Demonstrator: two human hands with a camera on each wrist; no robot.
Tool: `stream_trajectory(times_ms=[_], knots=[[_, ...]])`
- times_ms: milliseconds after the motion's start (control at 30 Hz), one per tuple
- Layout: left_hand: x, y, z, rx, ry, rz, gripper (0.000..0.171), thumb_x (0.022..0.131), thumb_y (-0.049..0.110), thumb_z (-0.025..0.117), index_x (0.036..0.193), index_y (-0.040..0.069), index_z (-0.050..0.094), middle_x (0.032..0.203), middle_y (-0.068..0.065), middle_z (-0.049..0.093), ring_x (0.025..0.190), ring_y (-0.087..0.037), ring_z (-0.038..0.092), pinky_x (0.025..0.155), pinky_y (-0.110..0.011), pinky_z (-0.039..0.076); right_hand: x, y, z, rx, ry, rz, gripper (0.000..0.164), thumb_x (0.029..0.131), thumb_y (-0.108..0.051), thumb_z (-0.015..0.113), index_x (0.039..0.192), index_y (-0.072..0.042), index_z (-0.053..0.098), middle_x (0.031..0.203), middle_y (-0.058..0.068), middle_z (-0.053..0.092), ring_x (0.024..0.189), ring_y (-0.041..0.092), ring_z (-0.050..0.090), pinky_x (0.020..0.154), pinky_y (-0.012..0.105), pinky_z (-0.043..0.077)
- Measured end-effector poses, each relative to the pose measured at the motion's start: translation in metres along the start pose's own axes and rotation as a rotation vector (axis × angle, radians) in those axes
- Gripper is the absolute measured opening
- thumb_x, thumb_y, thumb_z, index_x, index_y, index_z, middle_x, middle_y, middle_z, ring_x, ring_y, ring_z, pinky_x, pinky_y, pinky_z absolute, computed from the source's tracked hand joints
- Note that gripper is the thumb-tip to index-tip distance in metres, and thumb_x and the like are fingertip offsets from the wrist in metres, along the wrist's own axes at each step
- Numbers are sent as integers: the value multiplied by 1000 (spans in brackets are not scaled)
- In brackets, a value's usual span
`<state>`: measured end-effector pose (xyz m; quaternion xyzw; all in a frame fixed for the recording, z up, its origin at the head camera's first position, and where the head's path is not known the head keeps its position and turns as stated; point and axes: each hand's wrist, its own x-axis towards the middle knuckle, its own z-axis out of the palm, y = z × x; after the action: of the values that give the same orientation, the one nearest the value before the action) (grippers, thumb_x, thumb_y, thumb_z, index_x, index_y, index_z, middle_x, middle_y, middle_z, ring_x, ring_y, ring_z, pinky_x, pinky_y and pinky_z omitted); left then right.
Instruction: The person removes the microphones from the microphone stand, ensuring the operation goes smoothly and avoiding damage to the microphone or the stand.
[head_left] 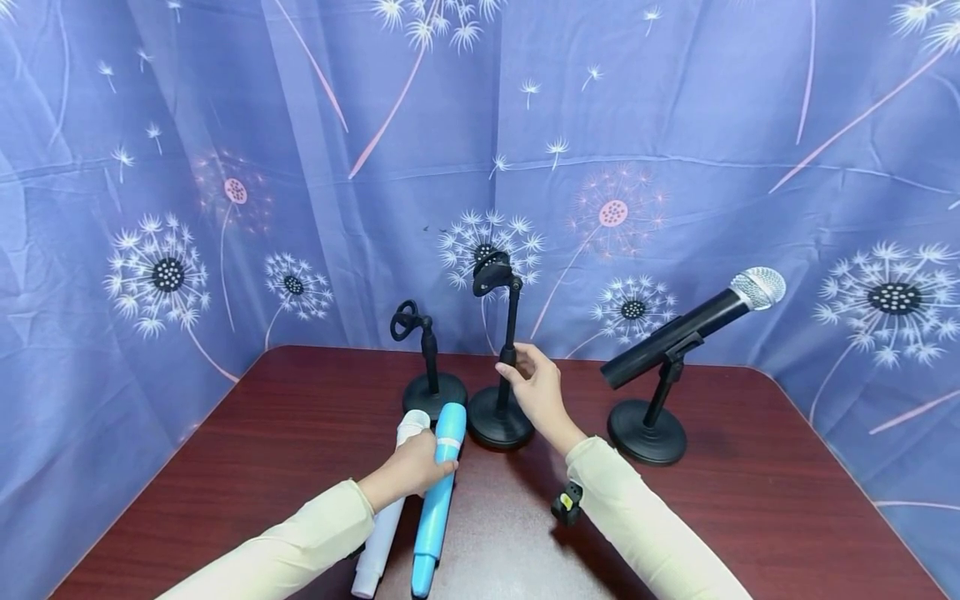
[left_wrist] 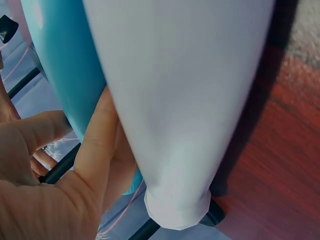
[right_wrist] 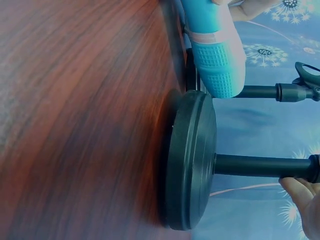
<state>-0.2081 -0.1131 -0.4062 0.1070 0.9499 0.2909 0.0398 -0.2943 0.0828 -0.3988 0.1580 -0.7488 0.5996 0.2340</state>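
Observation:
My left hand (head_left: 408,468) pinches a blue microphone (head_left: 432,521) near its head, thumb on one side and fingers on the other. A white microphone (head_left: 381,537) lies alongside, left of the blue one; the fingers pass between the two in the left wrist view. My right hand (head_left: 542,393) grips the pole of the middle black microphone stand (head_left: 501,427), thumb against the height collar. That stand's round base (right_wrist: 192,165) rests on the table, and its clip (head_left: 491,275) holds nothing. The blue microphone's mesh head (right_wrist: 220,70) shows close beside this base in the right wrist view.
A shorter black stand (head_left: 431,367) with a ring-like clip stands left of the middle one. On the right, another stand (head_left: 648,433) bears a black microphone (head_left: 682,333) with a silver head, tilted upward. A patterned blue curtain (head_left: 420,192) hangs behind the dark red table (head_left: 247,450).

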Motion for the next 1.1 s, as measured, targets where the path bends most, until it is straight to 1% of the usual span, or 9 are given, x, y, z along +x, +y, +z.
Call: stream_trajectory(times_ms=[67,133,233,300,367,467,633,700,1100], knots=[[-1,0,0,4,-6,2,37,86,17,72,97,-14,54,70,-10,52,57,-21,56,49,-30,48,-2,-10,-2,1,-9,3,29,82,1,73,110,6,65,95,21,69,90,33,67,81,46,54],[-2,1,1,10,-8,7,38,85,17,72,98,-14,54,70,-10,52,56,-21,56,49,-30,48,-3,-9,-2,-1,-6,-2,29,82,2,73,110,6,65,95,20,69,89,33,68,80,45,54],[-2,2,3,56,-2,12,40,85,18,73,99,-15,54,73,-12,53,59,-21,56,52,-32,49,-3,-9,-1,-8,0,0,28,82,2,73,108,4,66,93,18,70,87,31,68,79,41,55],[-1,2,5,98,7,12,46,84,19,73,104,-18,54,82,-18,58,63,-22,56,58,-34,50,-2,2,1,-15,10,-9,27,82,0,74,108,1,67,93,15,70,86,27,68,77,37,55],[0,3,6,133,13,9,51,83,20,74,109,-20,53,96,-24,60,69,-25,56,64,-37,51,-2,1,1,-19,8,-9,27,82,-1,74,108,1,67,93,14,70,86,27,68,77,36,55],[-1,3,9,152,16,2,60,83,20,74,117,-23,49,106,-30,60,74,-28,60,67,-39,52,-3,1,1,-24,4,-12,27,82,-1,74,108,2,66,93,15,70,87,27,68,78,37,55],[-2,4,11,156,31,-5,67,82,17,74,122,-23,39,79,-25,62,69,-33,64,60,-39,52,-3,1,1,-20,0,-12,28,82,0,74,108,3,66,93,15,70,87,29,68,79,40,55],[-3,6,11,151,39,-8,68,82,15,74,124,-23,37,74,-23,62,67,-34,64,59,-40,52,-3,1,1,-12,-1,-11,28,82,0,74,108,3,66,93,15,70,87,28,68,79,41,55],[-5,8,10,192,52,-18,67,83,14,73,126,-20,36,73,-23,62,69,-37,65,62,-42,53,-1,3,1,-14,5,-7,27,82,-1,74,108,2,66,93,15,70,86,28,68,77,35,55]])
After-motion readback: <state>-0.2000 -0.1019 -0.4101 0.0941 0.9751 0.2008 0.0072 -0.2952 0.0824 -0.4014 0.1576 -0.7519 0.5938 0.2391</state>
